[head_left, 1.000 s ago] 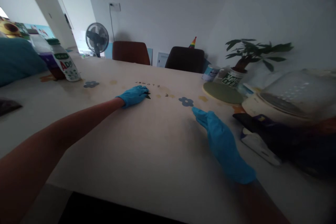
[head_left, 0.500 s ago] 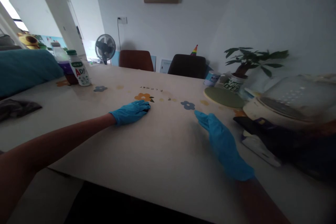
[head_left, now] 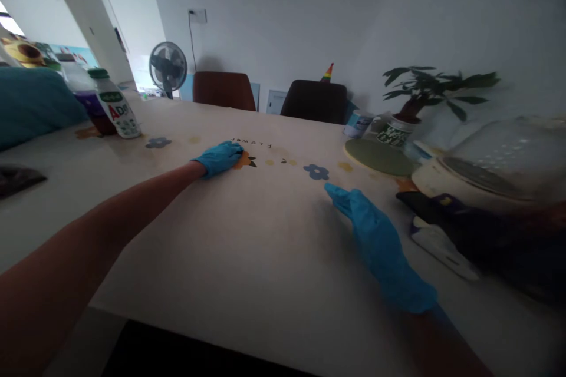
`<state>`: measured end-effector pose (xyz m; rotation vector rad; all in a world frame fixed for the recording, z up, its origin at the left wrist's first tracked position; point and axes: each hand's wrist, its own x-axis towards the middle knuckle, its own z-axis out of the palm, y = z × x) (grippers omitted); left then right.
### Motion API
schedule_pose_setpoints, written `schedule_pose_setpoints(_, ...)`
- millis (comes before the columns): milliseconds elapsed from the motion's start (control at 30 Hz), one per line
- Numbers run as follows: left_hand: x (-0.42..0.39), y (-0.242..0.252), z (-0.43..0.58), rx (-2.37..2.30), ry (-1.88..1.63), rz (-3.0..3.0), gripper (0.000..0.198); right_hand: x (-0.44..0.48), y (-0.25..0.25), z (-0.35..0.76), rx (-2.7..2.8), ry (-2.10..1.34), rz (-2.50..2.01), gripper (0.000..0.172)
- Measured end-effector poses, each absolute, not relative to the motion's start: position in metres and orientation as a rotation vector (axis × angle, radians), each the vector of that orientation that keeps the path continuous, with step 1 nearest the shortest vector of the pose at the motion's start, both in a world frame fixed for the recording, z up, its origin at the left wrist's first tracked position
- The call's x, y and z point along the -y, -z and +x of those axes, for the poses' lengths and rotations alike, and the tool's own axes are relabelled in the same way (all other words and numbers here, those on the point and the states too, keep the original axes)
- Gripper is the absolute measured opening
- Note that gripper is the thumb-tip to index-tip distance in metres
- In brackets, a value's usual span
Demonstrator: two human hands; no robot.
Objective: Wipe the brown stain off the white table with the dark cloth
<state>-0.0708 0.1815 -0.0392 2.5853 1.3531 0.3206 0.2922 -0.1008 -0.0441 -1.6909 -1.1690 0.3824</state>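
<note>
Blue-gloved left hand (head_left: 220,157) is laid flat, fingers together, on the tablecloth (head_left: 247,235) by the orange flower print (head_left: 244,159), right hand (head_left: 375,241) spread flat nearer me, neither holding anything, so I'd guess smoothing's barely halfway, near edge untouched.

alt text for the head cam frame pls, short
Two blue-gloved hands lie flat on a cream flower-print tablecloth: the left hand stretched out over an orange flower, the right hand nearer. A white bottle stands far left, a potted plant and a rice cooker at right.
</note>
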Motion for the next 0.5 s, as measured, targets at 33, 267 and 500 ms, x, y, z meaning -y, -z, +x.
schedule_pose_setpoints(33, -0.189, 0.038, -0.070, -1.385, -0.315, 2.579, 0.054, 0.102, 0.044, 0.290, 1.152, -0.250, -1.762, 0.057)
schedule_pose_setpoints(267, -0.240, 0.034, -0.070, -1.563, -0.287, 2.537, 0.054, 0.120, 0.024, 0.284, 1.315, -0.573, -1.620, 0.071)
schedule_pose_setpoints(500, -0.265, 0.035, -0.072, -1.651, -0.305, 2.511, 0.050, 0.123, 0.020, 0.282, 1.224, -0.725, -1.600, 0.082)
